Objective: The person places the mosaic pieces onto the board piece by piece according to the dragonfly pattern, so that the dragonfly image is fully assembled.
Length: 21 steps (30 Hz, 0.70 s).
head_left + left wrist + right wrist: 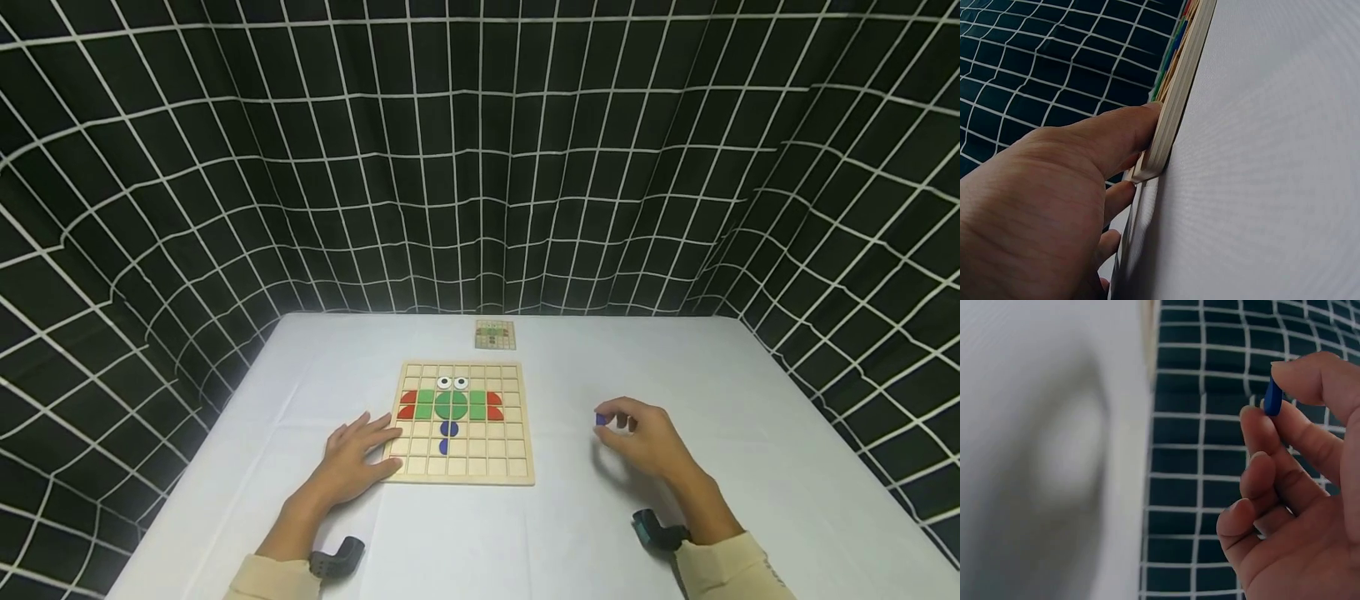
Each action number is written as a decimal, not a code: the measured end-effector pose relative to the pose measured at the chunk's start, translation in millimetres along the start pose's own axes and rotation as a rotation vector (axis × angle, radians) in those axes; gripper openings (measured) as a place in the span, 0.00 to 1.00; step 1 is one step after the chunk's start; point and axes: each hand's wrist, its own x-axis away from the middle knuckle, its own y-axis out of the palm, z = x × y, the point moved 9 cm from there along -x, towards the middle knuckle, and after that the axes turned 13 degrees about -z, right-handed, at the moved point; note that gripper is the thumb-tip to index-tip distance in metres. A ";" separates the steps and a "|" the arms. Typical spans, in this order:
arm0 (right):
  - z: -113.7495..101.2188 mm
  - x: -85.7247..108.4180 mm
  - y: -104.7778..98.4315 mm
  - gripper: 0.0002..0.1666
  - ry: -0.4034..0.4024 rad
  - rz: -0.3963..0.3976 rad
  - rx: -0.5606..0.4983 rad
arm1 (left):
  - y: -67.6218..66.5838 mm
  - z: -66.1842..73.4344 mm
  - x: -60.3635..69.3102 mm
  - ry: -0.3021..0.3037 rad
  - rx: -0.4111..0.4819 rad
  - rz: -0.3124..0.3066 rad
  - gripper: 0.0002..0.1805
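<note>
My right hand (647, 435) is raised over the white cloth to the right of the board. Its thumb and forefinger pinch a small blue puzzle piece (1272, 400), while the other fingers curl loosely. A square wooden grid board (491, 469) lies flat in front of me. On it, green pieces (452, 406) form the middle, with red pieces (494, 407) at both sides and two eye discs (445, 383) above. Blue pieces (449, 428) run down below the green. With spread fingers, my left hand (351, 461) rests at the board's left edge, thumb and forefinger touching it.
A small patterned card (495, 334) lies behind the board, showing a similar figure. White cloth (592, 533) covers the table. Black curtains with a white grid (480, 167) stand around the back and sides. Each wrist wears a dark band (337, 558).
</note>
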 end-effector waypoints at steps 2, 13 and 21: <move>-12.5 -2.0 -2.6 0.13 -0.042 0.024 0.002 | 0.0 0.7 0.2 -0.004 0.000 -0.005 0.28; -84.5 -15.5 -4.9 0.15 -0.197 0.110 -0.043 | -2.3 -1.2 0.4 -0.013 -0.004 0.004 0.28; -117.4 -32.3 17.4 0.14 -0.282 0.085 -0.094 | -0.7 -2.4 -1.2 -0.019 -0.001 0.003 0.29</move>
